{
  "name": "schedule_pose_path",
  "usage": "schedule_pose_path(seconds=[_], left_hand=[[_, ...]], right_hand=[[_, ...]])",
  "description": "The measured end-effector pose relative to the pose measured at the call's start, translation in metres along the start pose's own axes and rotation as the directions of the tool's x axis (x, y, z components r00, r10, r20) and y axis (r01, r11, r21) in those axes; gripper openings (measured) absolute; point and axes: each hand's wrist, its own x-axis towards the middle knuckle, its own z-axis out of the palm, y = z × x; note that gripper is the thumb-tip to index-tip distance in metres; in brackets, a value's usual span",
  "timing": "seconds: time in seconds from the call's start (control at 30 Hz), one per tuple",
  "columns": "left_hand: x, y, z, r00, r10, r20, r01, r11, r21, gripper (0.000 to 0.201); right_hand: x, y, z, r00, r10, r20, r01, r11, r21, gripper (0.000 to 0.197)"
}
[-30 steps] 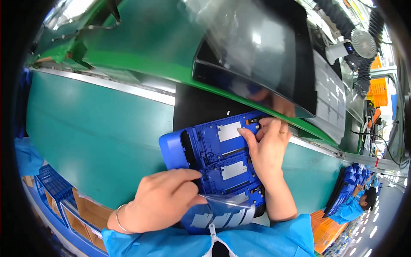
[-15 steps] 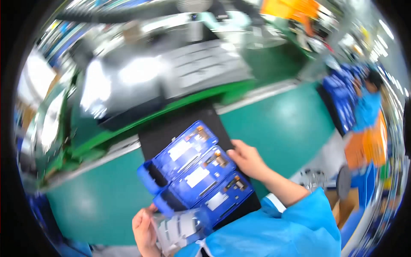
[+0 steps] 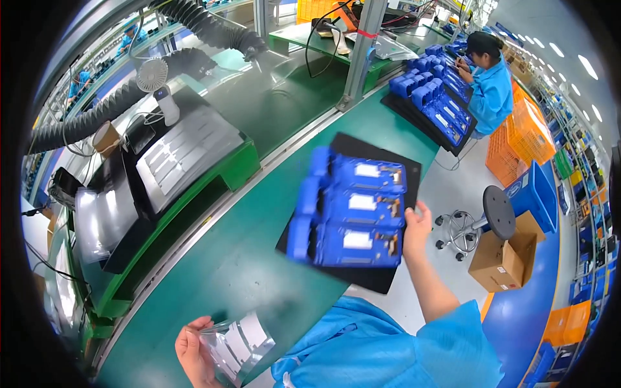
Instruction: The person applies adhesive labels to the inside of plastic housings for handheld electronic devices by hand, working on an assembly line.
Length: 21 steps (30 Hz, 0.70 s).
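Note:
My right hand [image 3: 418,227] grips the right edge of a black board [image 3: 378,279], its thumb near the housings' ends. Three blue plastic housings [image 3: 331,210] lie side by side on the board, each with a white label and small brown and metallic parts inside. Their raised box-like ends are at the left. Lower left, my left hand [image 3: 194,346] is closed on the edge of a clear plastic sheet [image 3: 234,349] that carries white label strips. The sheet is above the green tabletop, apart from the board.
A green-framed stand [image 3: 239,161] with label sheets is at left, beside a small white fan [image 3: 155,81]. At upper right a co-worker [image 3: 491,84] works by more blue housings [image 3: 430,97]. A stool [image 3: 499,210] and cardboard box [image 3: 501,262] stand at right.
My view has turned rightward. The board with the housings has swung round and moved right, held by my right hand. My left hand with the label sheet is now apart from the housings.

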Motion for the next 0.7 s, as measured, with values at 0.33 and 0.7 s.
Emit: schedule_pose_path(seconds=[0.33,0.7], left_hand=[[-0.009,0.003,0.010,0.983,-0.006,-0.186,0.007,1.000,0.009,0.029],[-0.002,-0.007,0.019,0.911,0.267,-0.315,-0.211,0.957,0.200,0.028]], right_hand=[[0.147,0.020,0.004,0.856,-0.361,-0.371,0.095,0.813,-0.574,0.041],[-0.074,-0.087,0.119,0.365,0.042,0.930,0.017,0.999,-0.051,0.080]])
